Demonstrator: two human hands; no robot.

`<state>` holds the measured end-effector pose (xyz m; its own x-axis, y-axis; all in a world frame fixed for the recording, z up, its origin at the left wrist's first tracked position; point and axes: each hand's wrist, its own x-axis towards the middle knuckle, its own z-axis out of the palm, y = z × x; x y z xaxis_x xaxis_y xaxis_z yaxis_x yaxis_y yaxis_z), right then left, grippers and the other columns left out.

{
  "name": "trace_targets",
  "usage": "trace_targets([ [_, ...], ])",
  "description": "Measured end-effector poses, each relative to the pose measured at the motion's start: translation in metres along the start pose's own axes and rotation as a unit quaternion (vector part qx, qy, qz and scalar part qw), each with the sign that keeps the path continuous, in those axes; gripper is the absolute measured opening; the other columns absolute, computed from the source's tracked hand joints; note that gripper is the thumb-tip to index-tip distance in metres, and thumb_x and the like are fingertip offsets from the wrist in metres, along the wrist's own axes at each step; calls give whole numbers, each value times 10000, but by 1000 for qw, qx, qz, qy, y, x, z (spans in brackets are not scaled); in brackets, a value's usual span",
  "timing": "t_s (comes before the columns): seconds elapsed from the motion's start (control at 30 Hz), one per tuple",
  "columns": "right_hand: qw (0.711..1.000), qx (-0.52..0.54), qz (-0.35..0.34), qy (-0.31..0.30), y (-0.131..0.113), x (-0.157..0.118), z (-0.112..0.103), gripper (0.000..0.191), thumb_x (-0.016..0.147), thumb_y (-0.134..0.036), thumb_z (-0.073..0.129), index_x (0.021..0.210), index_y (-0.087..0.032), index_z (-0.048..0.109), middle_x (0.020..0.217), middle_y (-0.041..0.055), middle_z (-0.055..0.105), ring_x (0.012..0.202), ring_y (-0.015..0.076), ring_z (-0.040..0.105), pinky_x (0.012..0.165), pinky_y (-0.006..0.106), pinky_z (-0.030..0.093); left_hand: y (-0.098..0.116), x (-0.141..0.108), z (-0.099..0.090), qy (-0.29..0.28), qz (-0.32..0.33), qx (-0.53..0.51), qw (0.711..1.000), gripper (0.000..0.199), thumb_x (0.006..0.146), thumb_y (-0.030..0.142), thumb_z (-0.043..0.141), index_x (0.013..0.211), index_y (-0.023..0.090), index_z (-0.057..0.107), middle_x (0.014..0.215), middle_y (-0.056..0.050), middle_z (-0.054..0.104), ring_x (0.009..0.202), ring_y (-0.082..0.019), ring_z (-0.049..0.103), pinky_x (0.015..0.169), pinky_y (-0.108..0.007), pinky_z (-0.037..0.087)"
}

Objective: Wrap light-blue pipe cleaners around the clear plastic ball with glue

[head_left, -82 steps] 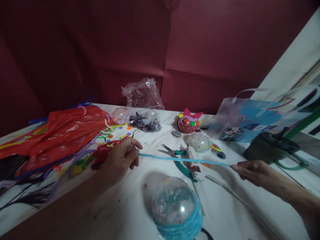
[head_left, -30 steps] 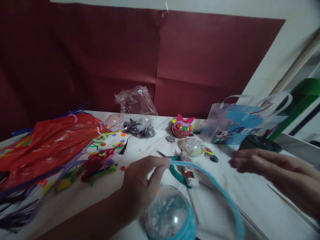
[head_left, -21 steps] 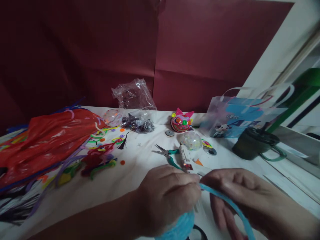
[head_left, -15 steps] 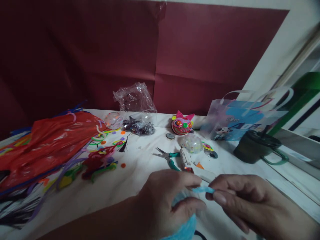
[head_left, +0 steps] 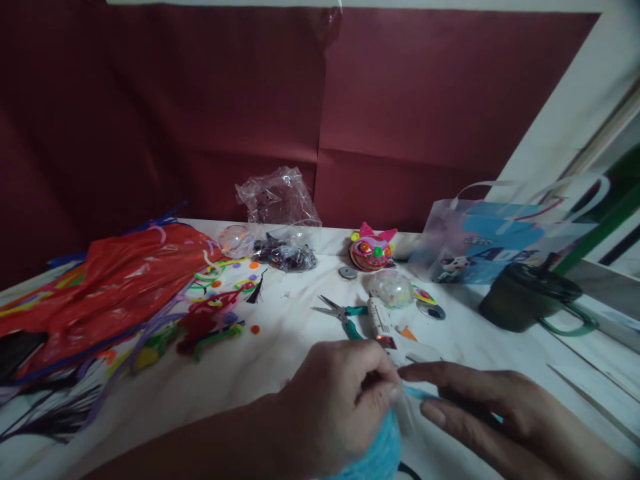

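My left hand [head_left: 345, 393] is closed, thumb and forefinger pinched together at a light blue fuzzy pipe cleaner [head_left: 419, 393]. Below that palm bulges a rounded blue fuzzy mass [head_left: 377, 453], mostly covered by the hand. My right hand [head_left: 495, 413] has its forefinger and thumb apart, with the blue strand running between them. Its forefinger tip reaches the left fingertips; how far the strand goes into the palm is hidden. Just beyond the hands lie teal-handled pliers [head_left: 345, 315] and a white glue gun [head_left: 381, 323].
A pink animal-head ornament [head_left: 371, 250] stands at the back near a clear plastic ball [head_left: 393, 288]. Red plastic sheeting [head_left: 145, 287] and colourful pipe cleaners [head_left: 210, 323] spread over the left. On the right are a dark mug [head_left: 525, 300] and a printed bag [head_left: 500, 233].
My right fingers have opened from a pinch on the blue strand and stretched toward my left hand. My left thumb and forefinger have come together. The view has shifted slightly left.
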<state>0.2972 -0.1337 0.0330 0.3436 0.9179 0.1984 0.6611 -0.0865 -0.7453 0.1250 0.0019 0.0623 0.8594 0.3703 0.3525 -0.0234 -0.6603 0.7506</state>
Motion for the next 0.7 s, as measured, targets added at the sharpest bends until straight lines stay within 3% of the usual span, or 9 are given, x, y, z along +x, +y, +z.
trace_targets([
  [0.2, 997, -74, -19, 23, 2, -5, 2, 537, 937, -637, 533, 793, -128, 624, 535, 30, 398, 501, 156, 460, 426, 144, 408, -2, -1, -4, -84, 186, 138, 969, 144, 790, 110, 442, 712, 120, 563, 652, -17, 598, 604, -102, 523, 598, -216, 393],
  [0.3, 994, -100, -30, 28, -1, -6, 4, 517, 949, -620, 524, 810, -131, 617, 563, 36, 430, 525, 164, 482, 438, 150, 416, -4, 2, -3, -84, 224, 155, 959, 167, 800, 91, 427, 728, 114, 576, 650, -18, 601, 598, -103, 520, 597, -223, 389],
  [0.4, 993, -102, -65, -8, -7, -4, 4, 482, 984, -587, 476, 846, -143, 603, 635, 36, 479, 565, 161, 506, 468, 156, 424, -4, 0, -7, -33, 170, 109, 979, 161, 834, 163, 467, 752, 124, 600, 667, -15, 621, 633, -101, 552, 631, -208, 417],
  [0.53, 983, -85, -146, -74, -16, 0, -3, 415, 1065, -447, 300, 867, -192, 560, 732, -24, 504, 581, 98, 505, 473, 139, 388, -5, -14, -19, 28, 11, 31, 999, 225, 797, 318, 541, 973, 184, 583, 880, -20, 634, 812, -131, 588, 742, -227, 465],
  [0.63, 984, -67, -147, -70, -17, -1, -10, 449, 1070, -439, 276, 829, -178, 551, 712, -21, 489, 568, 94, 487, 478, 136, 384, -11, -28, -19, -36, -39, 77, 996, 707, 601, 402, 723, 1238, 289, 437, 1215, -40, 531, 1078, -244, 514, 903, -331, 442],
  [0.7, 991, -75, -110, -33, -13, -5, -12, 473, 1044, -509, 358, 811, -154, 566, 670, 4, 472, 554, 115, 476, 482, 138, 399, -17, -33, -14, -112, -47, 145, 982, 614, 693, 317, 648, 1267, 342, 431, 1347, -55, 426, 1203, -298, 419, 994, -417, 367],
])
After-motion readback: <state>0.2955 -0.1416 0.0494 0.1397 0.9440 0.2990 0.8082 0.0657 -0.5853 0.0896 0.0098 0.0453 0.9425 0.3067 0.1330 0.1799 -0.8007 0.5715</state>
